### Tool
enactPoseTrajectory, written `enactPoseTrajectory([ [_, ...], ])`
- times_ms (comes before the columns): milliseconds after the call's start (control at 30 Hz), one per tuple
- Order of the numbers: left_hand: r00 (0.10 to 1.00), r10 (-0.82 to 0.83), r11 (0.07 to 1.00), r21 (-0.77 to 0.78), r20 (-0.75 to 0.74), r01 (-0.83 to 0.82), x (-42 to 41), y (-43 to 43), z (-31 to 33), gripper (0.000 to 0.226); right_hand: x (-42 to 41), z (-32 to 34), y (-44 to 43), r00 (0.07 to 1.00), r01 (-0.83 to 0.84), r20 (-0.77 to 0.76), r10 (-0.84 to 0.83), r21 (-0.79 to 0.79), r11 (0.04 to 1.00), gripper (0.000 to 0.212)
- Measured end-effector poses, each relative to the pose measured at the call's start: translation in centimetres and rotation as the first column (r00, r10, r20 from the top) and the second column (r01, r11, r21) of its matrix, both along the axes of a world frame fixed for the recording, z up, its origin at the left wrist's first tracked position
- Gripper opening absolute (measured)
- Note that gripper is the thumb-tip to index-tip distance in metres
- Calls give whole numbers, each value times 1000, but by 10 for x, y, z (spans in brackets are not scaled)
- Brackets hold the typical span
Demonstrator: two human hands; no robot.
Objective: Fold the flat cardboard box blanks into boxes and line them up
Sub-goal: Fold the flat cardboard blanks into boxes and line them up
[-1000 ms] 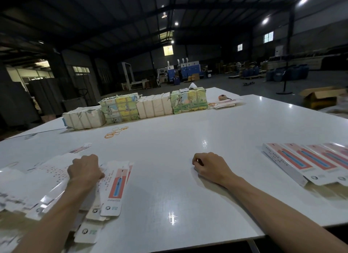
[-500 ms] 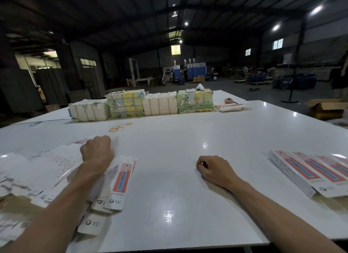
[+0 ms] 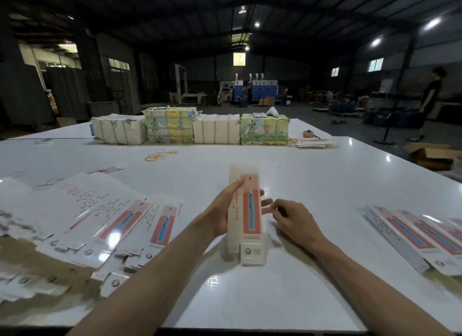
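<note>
A long white and red box blank [image 3: 246, 210] stands on end at the middle of the white table [image 3: 312, 180]. My left hand [image 3: 225, 210] holds it from the left side, fingers wrapped behind it. My right hand [image 3: 293, 220] is just right of the blank, its fingertips pinching the blank's right edge. A spread pile of flat blanks [image 3: 100, 220] lies at the left. A row of folded boxes [image 3: 420, 233] lies at the right edge.
Wrapped bundles [image 3: 190, 129] line the far side of the table, with rubber bands [image 3: 161, 155] in front of them and a small stack of blanks [image 3: 312, 143] at their right. A person [image 3: 430, 98] stands far right on the floor.
My left hand has lifted off the pile with one blank and brought it to the table's middle. My right hand has risen from the table to meet the blank's edge.
</note>
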State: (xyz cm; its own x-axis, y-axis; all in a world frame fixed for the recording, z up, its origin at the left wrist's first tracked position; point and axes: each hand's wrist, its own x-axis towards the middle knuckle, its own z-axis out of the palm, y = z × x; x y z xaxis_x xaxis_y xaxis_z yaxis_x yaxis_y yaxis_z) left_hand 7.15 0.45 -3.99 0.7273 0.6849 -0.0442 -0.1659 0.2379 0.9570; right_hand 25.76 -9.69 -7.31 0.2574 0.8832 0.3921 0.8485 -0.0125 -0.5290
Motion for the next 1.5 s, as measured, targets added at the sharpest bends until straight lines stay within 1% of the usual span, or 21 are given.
enactPoseTrajectory([
  [100,990,125,990,-76,67,-120,8,-3,-20,69,-2,2,0,999,46,-17,-44,173,984,15],
  [167,987,130,988,-101,98,-120,7,-1,-23,80,-7,9,-2,999,44,12,-50,294,955,16],
  [200,987,117,989,-104,107,-106,6,-1,-23,82,-10,14,-2,998,23,48,-42,343,939,18],
  [267,989,96,993,-77,110,-88,4,-2,-22,77,-16,26,0,991,-44,134,-9,391,919,23],
  [300,990,99,994,-56,104,-94,3,-4,-22,73,-19,33,4,987,-83,159,24,378,922,25],
  [367,992,101,995,-12,77,-100,3,-8,-21,70,-23,45,13,979,-149,174,101,285,947,32],
  [433,994,80,996,30,74,-82,3,-12,-18,67,-24,54,24,971,-162,205,122,191,968,37],
  [500,994,59,997,44,96,-63,1,-14,-16,65,-24,54,32,962,-154,251,110,164,974,39],
  [567,993,60,997,37,105,-64,-3,-13,-16,65,-26,46,37,958,-161,261,115,164,973,40],
  [700,997,33,999,36,70,-36,-4,-10,-19,70,-28,26,42,984,-158,115,139,177,971,40],
  [800,996,27,999,20,85,-29,1,-7,-20,69,-23,24,43,983,-183,40,178,214,960,35],
  [900,993,-36,998,-44,113,41,3,-5,-21,69,-20,28,41,958,-217,-122,259,282,935,26],
  [1000,989,-103,991,-72,102,110,5,-5,-21,73,-17,34,40,936,-177,-240,256,306,935,15],
  [1067,988,-136,989,-51,79,140,7,-6,-20,76,-17,39,40,913,-172,-313,262,287,942,12],
  [1167,976,-204,978,-34,73,207,6,-8,-16,79,-17,48,36,888,-159,-387,247,245,956,14],
  [1233,971,-226,973,-30,77,229,6,-10,-13,80,-16,54,31,826,-174,-488,280,252,952,17],
  [1300,976,-211,977,-17,52,212,9,-13,-10,77,-14,60,27,744,-215,-578,334,266,940,19],
  [1400,987,-157,986,-60,19,158,19,-19,-6,67,-12,63,26,647,-270,-651,398,292,917,18],
  [1500,982,-162,973,-151,102,176,24,-19,-6,62,-17,56,29,592,-266,-685,424,330,905,19],
])
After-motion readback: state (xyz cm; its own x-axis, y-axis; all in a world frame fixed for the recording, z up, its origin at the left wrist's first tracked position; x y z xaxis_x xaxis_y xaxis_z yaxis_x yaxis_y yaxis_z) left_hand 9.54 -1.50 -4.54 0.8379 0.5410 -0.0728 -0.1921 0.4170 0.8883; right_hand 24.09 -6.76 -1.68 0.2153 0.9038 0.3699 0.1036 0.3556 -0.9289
